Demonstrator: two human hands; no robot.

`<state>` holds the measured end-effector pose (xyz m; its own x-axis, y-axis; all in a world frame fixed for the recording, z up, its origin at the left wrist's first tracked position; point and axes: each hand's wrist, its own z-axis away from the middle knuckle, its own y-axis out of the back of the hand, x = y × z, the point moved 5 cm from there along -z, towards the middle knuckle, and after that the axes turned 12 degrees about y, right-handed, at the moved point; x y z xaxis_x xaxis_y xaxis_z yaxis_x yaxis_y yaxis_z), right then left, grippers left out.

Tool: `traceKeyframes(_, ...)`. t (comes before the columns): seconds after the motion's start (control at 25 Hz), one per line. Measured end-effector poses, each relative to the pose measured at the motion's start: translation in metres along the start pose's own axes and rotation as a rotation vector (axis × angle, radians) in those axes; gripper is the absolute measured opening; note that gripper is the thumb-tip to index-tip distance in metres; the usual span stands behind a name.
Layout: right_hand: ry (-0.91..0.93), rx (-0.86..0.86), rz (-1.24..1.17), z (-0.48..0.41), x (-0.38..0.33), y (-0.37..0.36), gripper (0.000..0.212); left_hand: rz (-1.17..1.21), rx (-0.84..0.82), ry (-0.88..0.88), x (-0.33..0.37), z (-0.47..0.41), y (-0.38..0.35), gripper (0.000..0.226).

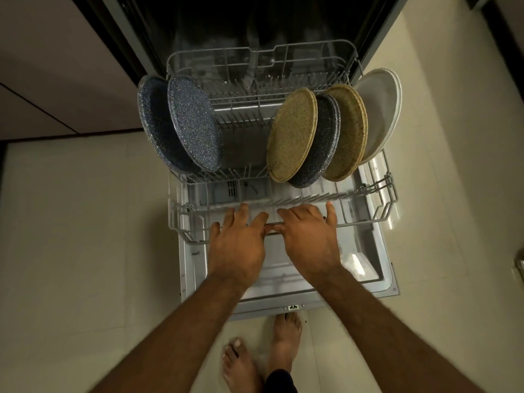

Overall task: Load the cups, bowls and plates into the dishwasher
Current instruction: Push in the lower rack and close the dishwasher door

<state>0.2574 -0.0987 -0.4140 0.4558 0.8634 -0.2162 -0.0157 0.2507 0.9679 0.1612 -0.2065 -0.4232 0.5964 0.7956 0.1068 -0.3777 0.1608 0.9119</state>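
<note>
Dishwasher (255, 38): it stands open beyond both of your hands, its cavity dark.

Floor (85, 222): pale tiles lie on either side of your arms.

Door (283, 293): it is folded down flat and lies beneath your hands and wrists.

Lower rack (175, 219): it is drawn out over the door. Its front rail runs directly under your fingers.

Plates: all stand on edge in the rack's far rows, past your fingertips. Beyond and to the left of your left hand, two blue speckled plates (195, 126) lean close together. Beyond your right hand a row of four overlaps, each tilted. Nearest the middle is a tan plate (292, 134), then a dark blue plate (320, 148), then a second tan plate (348, 131). A white plate (382, 109) stands outermost, at the rack's right edge.

Left hand (238, 245): it is released, not clenched. The fingers stretch forward across the front rail and the thumb points toward your other hand.

Right hand (309, 242): it sits just beside the left on the same rail, likewise unclenched, with fingers spread forward over the wire. The two thumbs nearly meet at the rail's middle bar. Whether they hook beneath it cannot be told.

Bare feet (241, 364): they stand on the floor behind your hands, just short of the door's near edge.
</note>
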Motion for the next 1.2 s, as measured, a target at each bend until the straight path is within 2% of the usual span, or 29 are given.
traceKeyframes(0.24, -0.190, -0.005, -0.044, -0.049, 0.019, 0.013, 0.043, -0.030, 0.021, 0.013, 0.006, -0.051, 0.028, 0.039)
traceKeyframes(0.48, -0.137, 0.022, -0.132, -0.108, 0.038, 0.015, 0.044, 0.046, 0.024, 0.078, 0.012, -0.102, 0.049, 0.039)
traceKeyframes(0.72, -0.052, -0.049, -0.133, -0.172, 0.050, 0.030, 0.044, 0.056, 0.054, 0.109, 0.018, -0.154, 0.075, 0.042)
traceKeyframes(0.88, -0.041, 0.043, -0.149, -0.211, 0.060, 0.036, 0.040, 0.251, 0.087, 0.110, 0.019, -0.197, 0.084, 0.019)
traceKeyframes(1.04, -0.014, 0.107, -0.143, -0.248, 0.069, 0.037, 0.035, 0.319, 0.140, 0.083, 0.020, -0.240, 0.092, 0.025)
traceKeyframes(1.2, -0.002, 0.166, -0.172, -0.285, 0.080, 0.033, 0.041, 0.323, 0.173, 0.076, 0.021, -0.274, 0.103, 0.026)
